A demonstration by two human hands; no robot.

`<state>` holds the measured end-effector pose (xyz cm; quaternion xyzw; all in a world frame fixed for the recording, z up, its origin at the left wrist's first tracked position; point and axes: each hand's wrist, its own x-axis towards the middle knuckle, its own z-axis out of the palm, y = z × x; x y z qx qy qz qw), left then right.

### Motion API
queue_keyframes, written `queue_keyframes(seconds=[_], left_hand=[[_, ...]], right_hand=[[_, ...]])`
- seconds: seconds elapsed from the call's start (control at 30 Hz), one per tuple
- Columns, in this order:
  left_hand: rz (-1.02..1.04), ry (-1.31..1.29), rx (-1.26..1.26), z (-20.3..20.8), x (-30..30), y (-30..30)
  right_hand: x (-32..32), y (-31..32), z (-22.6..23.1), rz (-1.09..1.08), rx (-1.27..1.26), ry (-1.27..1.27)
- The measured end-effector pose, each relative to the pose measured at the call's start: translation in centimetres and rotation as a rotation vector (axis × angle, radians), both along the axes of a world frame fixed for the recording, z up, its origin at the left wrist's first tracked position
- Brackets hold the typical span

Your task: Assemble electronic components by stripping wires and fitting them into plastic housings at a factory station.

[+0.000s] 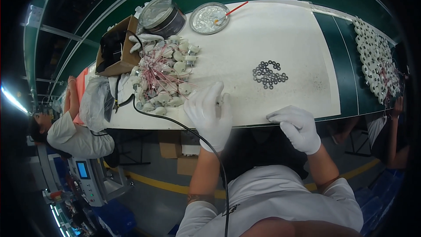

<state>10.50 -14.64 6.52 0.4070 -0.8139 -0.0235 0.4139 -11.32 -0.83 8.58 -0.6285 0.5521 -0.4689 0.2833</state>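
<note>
My left hand [209, 113], in a white glove, is raised at the table's front edge with its fingers curled and closed. What it holds, if anything, is mostly hidden; a small greyish bit shows by the thumb. My right hand [300, 127], also gloved, rests at the edge further right, fingers stretched out and thumb apart, with nothing visible in it. Beyond it, small dark metal rings [268, 75] lie clustered on the white sheet [232, 52]. Left of my left hand is a pile of small white-capped parts [179, 66] with tangled pink wires [151, 70].
At the back stand a grey tin [169, 19] and a shallow dish [206, 23] of pale grease with a red-handled brush [237, 8]. A cardboard box [127, 55], pliers [117, 98] and black cable [175, 123] are left; white-capped parts [372, 57] sit right. People work at both sides.
</note>
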Motion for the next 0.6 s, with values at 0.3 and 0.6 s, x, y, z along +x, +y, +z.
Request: queue_keyframes(seconds=[0.3,0.6], left_hand=[[-0.054,0.439,0.184,-0.6,-0.7,1.0],[0.055,0.006,0.096,3.9,4.7,0.8]], right_hand=[[2.9,-2.4,1.7,-0.072,-0.005,0.052],[6.9,-5.2,3.8,0.053,-0.101,0.192]])
